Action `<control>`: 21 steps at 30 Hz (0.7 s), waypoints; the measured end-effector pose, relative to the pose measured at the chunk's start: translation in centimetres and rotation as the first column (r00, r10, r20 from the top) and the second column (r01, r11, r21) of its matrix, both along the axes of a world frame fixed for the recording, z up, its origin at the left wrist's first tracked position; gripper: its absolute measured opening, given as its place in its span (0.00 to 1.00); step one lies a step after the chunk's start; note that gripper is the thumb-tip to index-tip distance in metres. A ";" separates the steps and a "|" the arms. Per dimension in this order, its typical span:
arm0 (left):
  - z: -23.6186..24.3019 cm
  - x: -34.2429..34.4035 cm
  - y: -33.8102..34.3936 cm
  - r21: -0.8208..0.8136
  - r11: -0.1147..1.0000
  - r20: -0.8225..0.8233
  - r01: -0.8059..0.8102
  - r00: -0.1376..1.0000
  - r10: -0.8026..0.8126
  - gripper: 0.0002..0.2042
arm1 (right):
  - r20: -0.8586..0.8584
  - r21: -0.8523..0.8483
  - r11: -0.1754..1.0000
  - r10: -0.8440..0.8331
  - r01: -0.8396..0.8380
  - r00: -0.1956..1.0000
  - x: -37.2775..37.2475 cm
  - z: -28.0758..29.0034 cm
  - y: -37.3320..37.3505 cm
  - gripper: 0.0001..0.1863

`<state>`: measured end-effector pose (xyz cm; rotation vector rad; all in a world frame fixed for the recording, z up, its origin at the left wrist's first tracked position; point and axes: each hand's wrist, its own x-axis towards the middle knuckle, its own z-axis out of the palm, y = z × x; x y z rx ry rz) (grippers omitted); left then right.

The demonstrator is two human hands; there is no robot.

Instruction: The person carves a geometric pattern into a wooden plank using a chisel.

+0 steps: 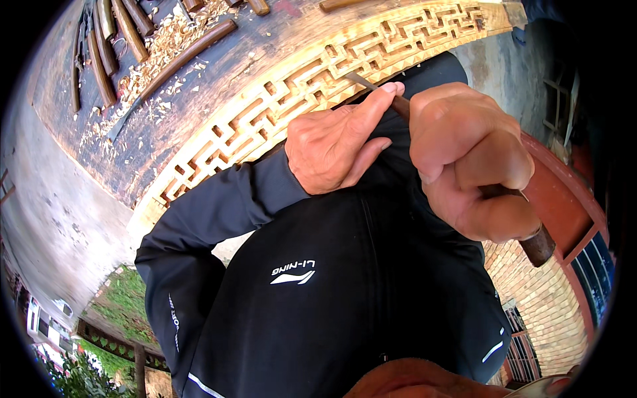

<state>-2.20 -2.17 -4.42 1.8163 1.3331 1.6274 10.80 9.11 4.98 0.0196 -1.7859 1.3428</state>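
Most of the carved board, with the bench beneath it, is already fretted; we judge mainly edge detail remains. At its near edge, our right hand wraps the chisel, our left hand pinching it nearer the tip.

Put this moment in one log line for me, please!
right grip: closed round chisel | left grip: fingertips at chisel's front part | blade: tip at carved board | bench: tools, wood shavings
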 end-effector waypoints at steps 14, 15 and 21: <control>-0.4 0.0 -0.9 -0.059 0.998 -0.037 -0.021 0.999 0.018 0.44 | 0.223 -0.160 0.971 -0.140 0.178 0.965 -1.0 0.7 -1.3 0.34; -0.5 0.0 -0.8 -0.037 0.999 -0.024 -0.013 1.000 0.012 0.43 | 0.220 -0.145 0.970 -0.163 0.197 0.962 -0.4 0.7 -1.8 0.34; 0.3 -0.5 -0.7 -0.082 0.987 -0.104 0.139 0.984 -0.147 0.40 | 0.108 -0.083 0.978 -0.184 0.194 0.977 1.6 1.1 -2.7 0.34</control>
